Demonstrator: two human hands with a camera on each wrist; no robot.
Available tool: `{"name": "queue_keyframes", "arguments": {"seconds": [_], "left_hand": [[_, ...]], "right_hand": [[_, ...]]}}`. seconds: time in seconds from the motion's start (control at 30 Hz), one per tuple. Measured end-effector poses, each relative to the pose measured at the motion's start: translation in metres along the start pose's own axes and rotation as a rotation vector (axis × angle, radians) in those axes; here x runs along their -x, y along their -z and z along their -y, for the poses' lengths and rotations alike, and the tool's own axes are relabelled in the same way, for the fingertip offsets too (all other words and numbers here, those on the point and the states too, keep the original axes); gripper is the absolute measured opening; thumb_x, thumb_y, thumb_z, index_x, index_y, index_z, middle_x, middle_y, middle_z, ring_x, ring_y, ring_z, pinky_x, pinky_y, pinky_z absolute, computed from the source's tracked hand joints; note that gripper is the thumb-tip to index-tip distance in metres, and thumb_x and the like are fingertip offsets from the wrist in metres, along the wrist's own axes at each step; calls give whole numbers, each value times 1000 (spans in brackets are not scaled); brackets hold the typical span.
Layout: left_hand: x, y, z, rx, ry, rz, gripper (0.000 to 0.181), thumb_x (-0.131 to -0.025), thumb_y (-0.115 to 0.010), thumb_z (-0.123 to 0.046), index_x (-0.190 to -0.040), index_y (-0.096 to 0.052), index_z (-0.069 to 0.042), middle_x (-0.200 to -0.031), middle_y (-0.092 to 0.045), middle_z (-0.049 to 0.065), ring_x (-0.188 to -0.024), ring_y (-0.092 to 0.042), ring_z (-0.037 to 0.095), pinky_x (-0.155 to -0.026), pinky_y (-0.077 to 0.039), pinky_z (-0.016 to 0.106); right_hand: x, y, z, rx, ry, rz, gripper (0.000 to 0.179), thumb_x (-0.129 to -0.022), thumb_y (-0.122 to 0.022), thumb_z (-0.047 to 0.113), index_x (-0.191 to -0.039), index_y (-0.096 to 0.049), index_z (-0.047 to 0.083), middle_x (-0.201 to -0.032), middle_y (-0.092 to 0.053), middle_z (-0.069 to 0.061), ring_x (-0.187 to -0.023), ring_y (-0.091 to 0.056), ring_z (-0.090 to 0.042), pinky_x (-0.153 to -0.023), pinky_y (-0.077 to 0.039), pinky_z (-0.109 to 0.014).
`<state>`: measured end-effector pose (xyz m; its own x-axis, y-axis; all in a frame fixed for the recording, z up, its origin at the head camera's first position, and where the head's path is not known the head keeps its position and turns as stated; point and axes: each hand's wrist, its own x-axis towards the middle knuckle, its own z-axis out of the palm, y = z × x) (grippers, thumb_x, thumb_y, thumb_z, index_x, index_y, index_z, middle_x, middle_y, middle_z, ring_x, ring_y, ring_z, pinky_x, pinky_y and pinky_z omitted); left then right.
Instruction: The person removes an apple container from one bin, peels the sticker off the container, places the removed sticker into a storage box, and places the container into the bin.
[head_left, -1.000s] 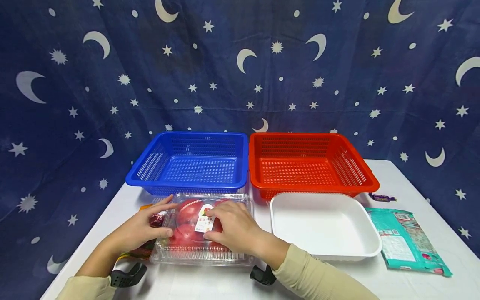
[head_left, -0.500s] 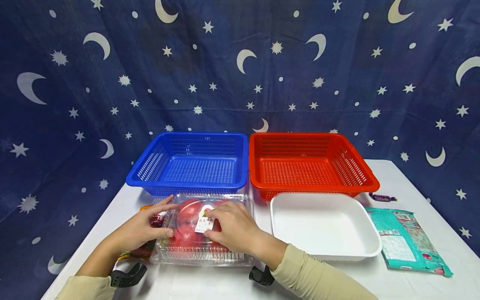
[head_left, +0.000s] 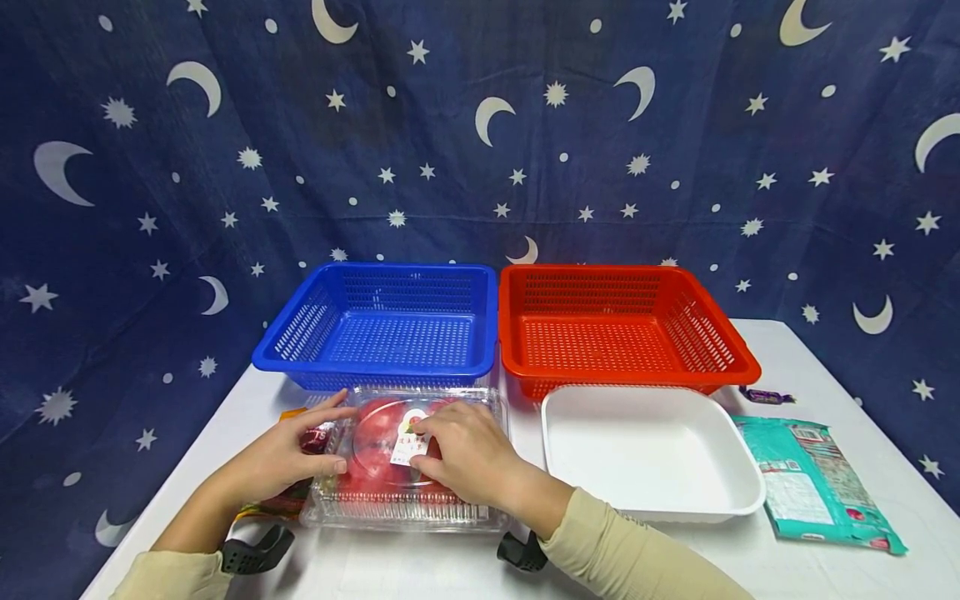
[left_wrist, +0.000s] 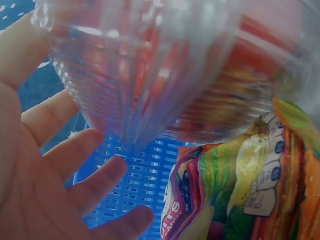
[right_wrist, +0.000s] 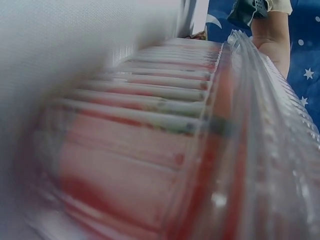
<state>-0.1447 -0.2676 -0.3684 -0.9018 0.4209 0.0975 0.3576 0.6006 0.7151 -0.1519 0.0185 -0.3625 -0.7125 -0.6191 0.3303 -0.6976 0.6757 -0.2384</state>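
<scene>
In the head view a clear plastic clamshell box [head_left: 405, 518] lies on the white table, with red round fruit like tomatoes [head_left: 375, 429] inside and a white label [head_left: 409, 442] on its lid. My left hand [head_left: 281, 458] is at the box's left side, its fingers spread and fairly straight, as the left wrist view also shows. My right hand [head_left: 472, 458] rests on the lid, thumb and index finger touching the label's right side. Whether they pinch it is unclear. A colourful candy bag [left_wrist: 260, 175], marked "CANDY", lies beside the box, partly hidden under my left hand in the head view.
Behind the box stand a blue basket [head_left: 397, 375] and a red basket [head_left: 630, 377]. To the right are a white tray [head_left: 645, 458], a teal snack packet [head_left: 810, 483] and a small purple-wrapped sweet [head_left: 767, 397]. A starry dark blue cloth [head_left: 450, 83] hangs behind.
My right thumb has shifted slightly up and right beside the label. The left hand and the box stay where they were.
</scene>
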Motion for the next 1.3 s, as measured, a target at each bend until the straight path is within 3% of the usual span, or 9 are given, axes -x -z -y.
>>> {"name": "queue_keyframes", "arguments": {"seconds": [0.37,0.63,1.0,1.2,1.3], "left_hand": [[0,1,0,14,13,1,62,-85,-80,-26,-141,-58,-10,-159,-29,22,-140,-26,54,-99,-30,76],[1,0,-2,10,22,-2,61,-86,-80,-27,-140,-58,-10,-159,-30,22,-140,-28,54,-98,-32,75],[1,-1,-2,32,16,4,61,-86,-80,-26,-140,-57,-8,-159,-29,24,-141,-25,54,-99,-31,75],[1,-1,-1,16,13,-2,61,-86,-80,-26,-141,-57,-9,-159,-30,23,-140,-26,54,-98,-31,75],[1,-1,-1,12,14,-5,61,-86,-80,-26,-141,-57,-9,-159,-30,22,-140,-26,54,-98,-32,75]], "right_hand": [[1,-2,1,61,50,-43,29,-91,-70,34,-113,-75,15,-107,-74,1,-109,-63,-19,-96,-47,-41],[1,-3,2,47,41,-52,33,-90,-73,43,-109,-75,16,-107,-74,1,-108,-63,-19,-91,-48,-40],[2,-4,0,77,85,-95,26,-89,-70,29,-109,-75,15,-104,-74,1,-106,-65,-19,-94,-49,-41],[3,-3,1,44,53,-59,35,-89,-72,44,-112,-73,17,-107,-73,3,-106,-62,-18,-92,-47,-38],[4,-3,1,49,57,-64,34,-91,-72,43,-113,-73,17,-108,-73,3,-107,-62,-18,-93,-47,-39]]}}
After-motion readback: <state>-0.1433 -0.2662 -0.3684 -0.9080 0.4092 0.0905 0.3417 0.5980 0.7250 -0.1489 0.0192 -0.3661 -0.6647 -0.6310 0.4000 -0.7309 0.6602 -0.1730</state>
